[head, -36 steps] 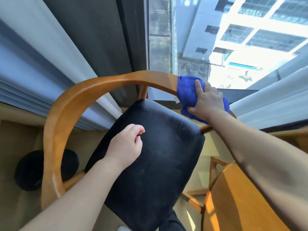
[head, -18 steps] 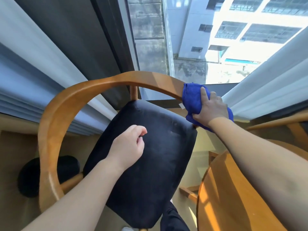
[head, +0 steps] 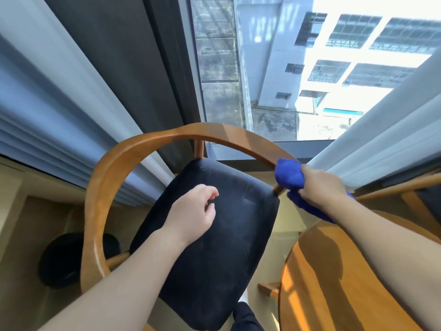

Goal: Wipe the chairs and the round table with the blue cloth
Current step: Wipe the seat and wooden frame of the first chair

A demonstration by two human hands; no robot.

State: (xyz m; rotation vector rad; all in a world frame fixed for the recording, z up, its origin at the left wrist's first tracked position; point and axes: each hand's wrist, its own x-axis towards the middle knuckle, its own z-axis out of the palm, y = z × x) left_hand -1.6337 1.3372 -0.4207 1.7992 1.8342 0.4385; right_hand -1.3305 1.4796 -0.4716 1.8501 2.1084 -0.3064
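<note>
A wooden chair with a curved back rail and a black padded seat stands below me. My right hand grips the blue cloth wrapped round the right end of the rail, where it runs down to the seat. Loosely curled and holding nothing, my left hand hovers over the seat. The round wooden table lies at the lower right, partly under my right forearm.
A window with grey and white curtains at both sides is just behind the chair. A black round object sits on the floor at the left. Part of a second wooden chair shows at the right edge.
My right hand has slid the blue cloth along the rail, from near its top down to its right end. My left hand has stayed over the seat.
</note>
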